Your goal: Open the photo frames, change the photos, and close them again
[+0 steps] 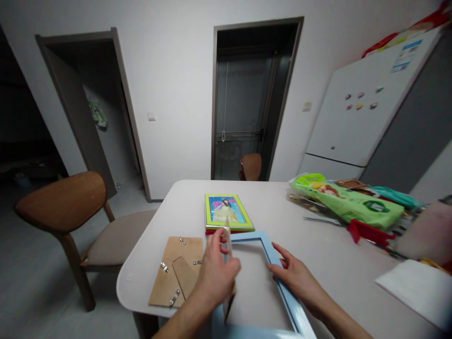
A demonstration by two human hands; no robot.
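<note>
My left hand (219, 268) is closed on a thin panel (228, 235), held upright and seen almost edge-on, so its faces are mostly hidden. Beneath and around it lies an empty light blue picture frame (265, 249). Its right side is gripped by my right hand (296, 278), thumb on top and fingers at the outer edge. To the left of my left hand, a brown backing board (169, 263) with metal clips and a stand flap rests on the table. Just beyond the blue frame sits a yellow-green framed picture (228, 212), stacked on something red.
The white table (190, 188) has a rounded left corner. At right are a green wipes package (353, 197), a red-handled tool (370, 230), a grey blade-like piece (322, 220) and white paper (416, 287). A wooden chair (70, 202) stands at left; a fridge (360, 103) stands behind.
</note>
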